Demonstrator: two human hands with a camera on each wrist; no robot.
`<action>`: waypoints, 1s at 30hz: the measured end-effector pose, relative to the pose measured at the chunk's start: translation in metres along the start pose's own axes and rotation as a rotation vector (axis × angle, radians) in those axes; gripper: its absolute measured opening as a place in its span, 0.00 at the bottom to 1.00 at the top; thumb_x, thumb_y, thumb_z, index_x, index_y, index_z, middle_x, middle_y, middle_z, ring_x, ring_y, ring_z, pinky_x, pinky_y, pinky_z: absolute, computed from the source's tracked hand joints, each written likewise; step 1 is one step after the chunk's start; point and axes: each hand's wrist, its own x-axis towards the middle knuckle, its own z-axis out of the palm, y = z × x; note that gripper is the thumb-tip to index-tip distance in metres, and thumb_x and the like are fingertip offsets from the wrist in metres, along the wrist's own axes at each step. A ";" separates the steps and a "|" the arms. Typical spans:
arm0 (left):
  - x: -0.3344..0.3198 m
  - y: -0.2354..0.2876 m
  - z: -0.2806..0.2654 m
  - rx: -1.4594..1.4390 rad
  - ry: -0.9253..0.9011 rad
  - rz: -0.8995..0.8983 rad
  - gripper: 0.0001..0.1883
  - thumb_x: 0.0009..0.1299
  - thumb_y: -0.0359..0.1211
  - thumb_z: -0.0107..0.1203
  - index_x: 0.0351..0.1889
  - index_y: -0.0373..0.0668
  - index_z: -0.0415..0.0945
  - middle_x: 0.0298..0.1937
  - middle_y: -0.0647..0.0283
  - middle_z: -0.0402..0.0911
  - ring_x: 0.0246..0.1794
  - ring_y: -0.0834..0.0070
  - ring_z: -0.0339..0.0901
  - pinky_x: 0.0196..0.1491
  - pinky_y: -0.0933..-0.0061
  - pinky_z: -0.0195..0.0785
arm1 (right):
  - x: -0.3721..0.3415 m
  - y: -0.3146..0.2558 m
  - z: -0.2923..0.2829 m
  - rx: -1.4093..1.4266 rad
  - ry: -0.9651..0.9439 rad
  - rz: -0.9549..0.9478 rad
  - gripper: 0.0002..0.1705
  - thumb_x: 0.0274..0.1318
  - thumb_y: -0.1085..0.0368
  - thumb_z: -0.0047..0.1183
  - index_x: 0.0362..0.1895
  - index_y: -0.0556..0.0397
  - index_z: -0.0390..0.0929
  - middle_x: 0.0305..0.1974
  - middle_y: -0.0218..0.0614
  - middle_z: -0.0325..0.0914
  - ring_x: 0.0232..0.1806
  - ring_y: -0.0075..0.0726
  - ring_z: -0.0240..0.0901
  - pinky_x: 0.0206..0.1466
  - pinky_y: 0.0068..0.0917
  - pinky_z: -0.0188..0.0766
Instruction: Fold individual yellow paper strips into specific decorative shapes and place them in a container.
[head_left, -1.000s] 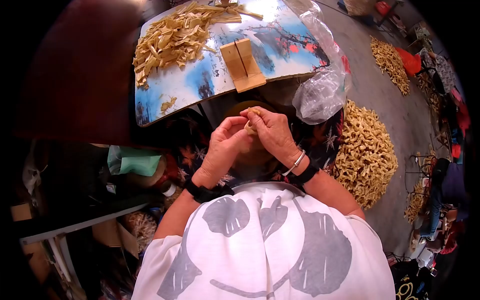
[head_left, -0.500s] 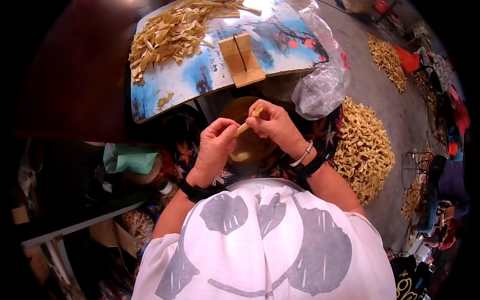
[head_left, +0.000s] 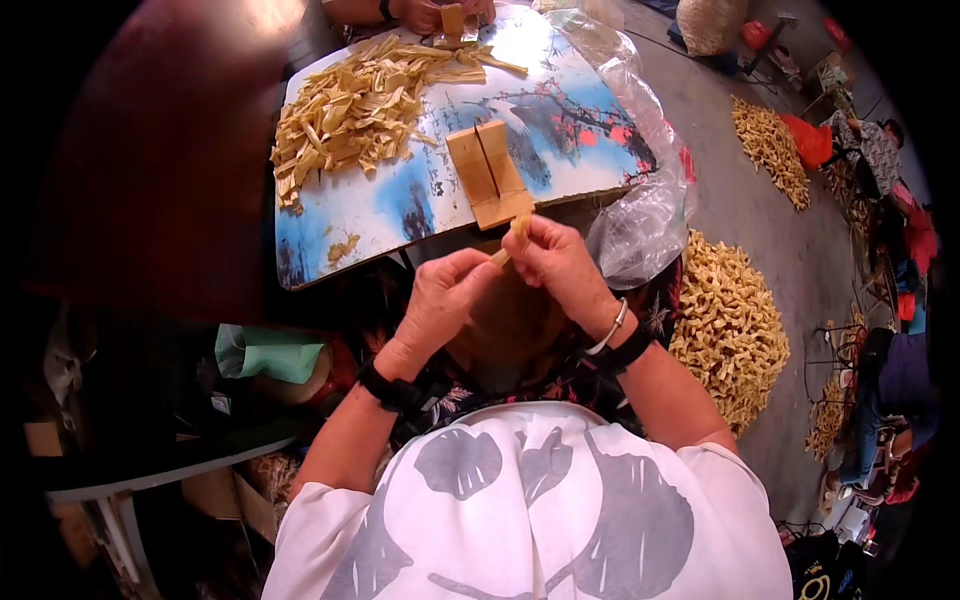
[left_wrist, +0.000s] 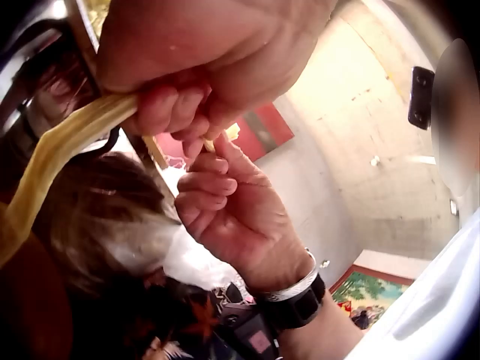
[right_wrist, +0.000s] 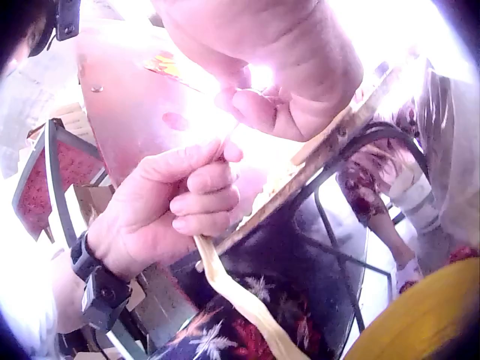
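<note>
Between both hands runs a pale yellow strip (head_left: 500,258), above the lap and just below the near table edge. The left hand (head_left: 445,300) pinches it with fingers curled; in the left wrist view the strip's long tail (left_wrist: 56,154) hangs out of that fist. The right hand (head_left: 565,270) grips the other end, where a small folded piece (head_left: 520,228) sticks up from its fingertips. In the right wrist view the strip (right_wrist: 244,300) trails down from the left hand (right_wrist: 176,191). Just beyond the hands, a small wooden stand (head_left: 488,175) with a dark slot sits on the table.
A heap of flat strips (head_left: 350,110) covers the table's far left. Clear plastic (head_left: 640,225) hangs at its right edge. Knotted pieces lie piled on the floor (head_left: 730,330), with another pile (head_left: 770,150) farther off. Another person's hands (head_left: 425,15) are at the far edge.
The hands have come apart from their close position of a second ago, drawing the strip out between them. Since half a second ago they have moved slightly nearer each other, and the folded end stays at the right fingertips.
</note>
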 end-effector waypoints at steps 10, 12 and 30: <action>0.109 0.001 -0.030 0.294 0.262 0.183 0.09 0.71 0.33 0.57 0.37 0.35 0.81 0.21 0.70 0.74 0.23 0.86 0.69 0.28 0.79 0.64 | 0.095 -0.020 -0.019 -0.520 0.376 -0.384 0.10 0.66 0.61 0.52 0.38 0.56 0.76 0.26 0.48 0.78 0.29 0.52 0.77 0.33 0.39 0.72; 0.118 -0.008 -0.029 0.273 0.283 0.177 0.09 0.71 0.33 0.57 0.36 0.36 0.81 0.21 0.70 0.74 0.23 0.86 0.68 0.28 0.79 0.64 | 0.105 -0.013 -0.020 -0.634 0.418 -0.456 0.10 0.65 0.61 0.52 0.37 0.55 0.76 0.27 0.48 0.78 0.31 0.57 0.77 0.34 0.44 0.72; 0.049 -0.010 -0.032 -0.494 0.160 -0.063 0.07 0.75 0.31 0.51 0.45 0.39 0.77 0.30 0.71 0.77 0.25 0.85 0.69 0.31 0.83 0.64 | 0.029 -0.023 -0.027 -0.637 0.137 -0.238 0.12 0.65 0.60 0.49 0.39 0.56 0.79 0.25 0.47 0.78 0.29 0.52 0.78 0.34 0.41 0.72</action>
